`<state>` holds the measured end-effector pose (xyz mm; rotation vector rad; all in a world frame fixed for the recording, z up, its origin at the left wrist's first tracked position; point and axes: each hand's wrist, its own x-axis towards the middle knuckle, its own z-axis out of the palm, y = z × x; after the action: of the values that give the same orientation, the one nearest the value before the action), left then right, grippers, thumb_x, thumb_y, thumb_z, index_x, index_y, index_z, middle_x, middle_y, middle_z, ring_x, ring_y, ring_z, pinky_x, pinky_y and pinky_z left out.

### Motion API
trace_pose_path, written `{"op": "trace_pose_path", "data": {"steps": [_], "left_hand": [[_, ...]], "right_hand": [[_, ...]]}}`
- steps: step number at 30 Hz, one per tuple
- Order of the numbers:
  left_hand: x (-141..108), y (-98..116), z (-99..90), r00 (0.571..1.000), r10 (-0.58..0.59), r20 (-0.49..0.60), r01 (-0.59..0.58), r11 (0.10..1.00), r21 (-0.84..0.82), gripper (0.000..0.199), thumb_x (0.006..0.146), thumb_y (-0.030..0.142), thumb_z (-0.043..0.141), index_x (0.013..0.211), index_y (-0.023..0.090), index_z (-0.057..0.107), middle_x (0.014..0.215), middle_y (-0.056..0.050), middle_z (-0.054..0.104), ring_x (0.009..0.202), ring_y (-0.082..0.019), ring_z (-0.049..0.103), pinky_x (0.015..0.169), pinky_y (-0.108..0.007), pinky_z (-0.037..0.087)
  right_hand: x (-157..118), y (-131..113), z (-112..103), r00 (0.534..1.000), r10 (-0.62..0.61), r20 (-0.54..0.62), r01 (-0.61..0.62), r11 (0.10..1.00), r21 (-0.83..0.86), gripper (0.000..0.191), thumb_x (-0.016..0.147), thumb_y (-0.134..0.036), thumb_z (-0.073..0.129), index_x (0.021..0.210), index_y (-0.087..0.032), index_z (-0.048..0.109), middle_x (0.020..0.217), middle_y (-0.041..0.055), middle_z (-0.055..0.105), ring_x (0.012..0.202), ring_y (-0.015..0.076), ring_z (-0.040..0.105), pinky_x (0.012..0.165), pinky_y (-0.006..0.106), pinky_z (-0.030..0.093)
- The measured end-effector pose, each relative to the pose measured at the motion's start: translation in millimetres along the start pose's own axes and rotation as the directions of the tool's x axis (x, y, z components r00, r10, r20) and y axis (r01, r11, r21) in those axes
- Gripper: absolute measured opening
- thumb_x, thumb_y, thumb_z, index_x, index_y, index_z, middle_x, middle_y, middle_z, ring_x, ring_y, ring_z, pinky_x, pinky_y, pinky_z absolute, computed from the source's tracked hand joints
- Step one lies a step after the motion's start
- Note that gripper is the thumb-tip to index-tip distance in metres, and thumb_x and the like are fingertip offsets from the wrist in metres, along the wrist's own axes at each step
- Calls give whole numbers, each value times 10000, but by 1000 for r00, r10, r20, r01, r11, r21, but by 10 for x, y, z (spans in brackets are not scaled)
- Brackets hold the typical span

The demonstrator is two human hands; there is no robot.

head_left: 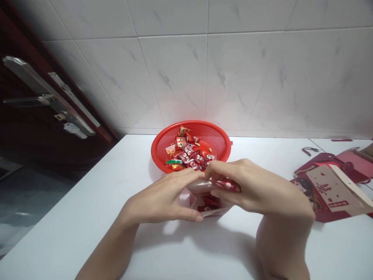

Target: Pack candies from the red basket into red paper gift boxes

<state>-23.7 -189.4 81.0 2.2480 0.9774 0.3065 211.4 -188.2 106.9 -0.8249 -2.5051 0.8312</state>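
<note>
A small open box (217, 212) with red-wrapped candies (210, 202) inside stands on the white table, just in front of a red basket (157, 155). My left hand (171, 194) grips the box from its left side, thumb along the near edge and fingers over the far side. Above the box's right part, my right hand (244, 184) pinches a red wrapped candy (226, 184) between thumb and fingers. Wrapped candies (186, 149) in red, gold and green lie in the basket, along with a few peanuts (210, 150).
Flattened red and beige boxes (326, 188) lie at the table's right, with a dark ribbon (310, 149) behind them. A tiled wall (247, 77) runs behind the table (96, 202). A dark door (23, 124) with a metal handle is at the left.
</note>
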Motion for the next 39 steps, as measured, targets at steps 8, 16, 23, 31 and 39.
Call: {"op": "trace_pose_path", "data": {"steps": [8,16,23,31,39], "left_hand": [[50,35,-47,999,-37,39,40,997,-71,427,797,431,765,1176,266,657,1097,-13,694,1012,-252,640,850,-323,503],[94,-135,-55,1000,1,4,-1,992,-128,434,778,465,801,1130,248,668,1125,-20,708,1037,-258,648,883,-335,491],[104,-203,-51,1000,5,6,-5,994,-113,510,770,510,796,1180,241,657,1116,-30,704,1022,-258,642,866,-334,492],[120,-167,-56,1000,31,0,-30,990,-137,490,800,471,786,1227,266,662,1131,-20,722,976,-238,665,826,-311,505],[108,-158,-85,998,45,-46,-45,999,-2,356,913,327,649,1262,256,665,1287,-45,704,1140,-248,657,914,-333,513]], "right_hand": [[36,-55,17,985,-110,-135,111,994,2,190,874,-140,578,792,-226,430,710,-37,543,590,106,433,543,240,333],[196,78,52,993,-50,-106,49,999,-14,86,921,-196,654,864,-187,590,795,-2,651,674,126,533,588,249,344],[246,138,97,1000,9,-28,-11,997,-72,64,891,-142,627,847,-189,626,810,18,664,710,144,553,631,259,357],[182,105,72,994,76,-74,-85,987,-139,91,891,-114,579,871,-198,609,812,16,669,690,145,566,625,255,377],[28,188,-109,963,76,-257,-109,988,-113,96,925,-259,607,1003,-213,640,934,38,738,826,190,683,752,321,523]]}}
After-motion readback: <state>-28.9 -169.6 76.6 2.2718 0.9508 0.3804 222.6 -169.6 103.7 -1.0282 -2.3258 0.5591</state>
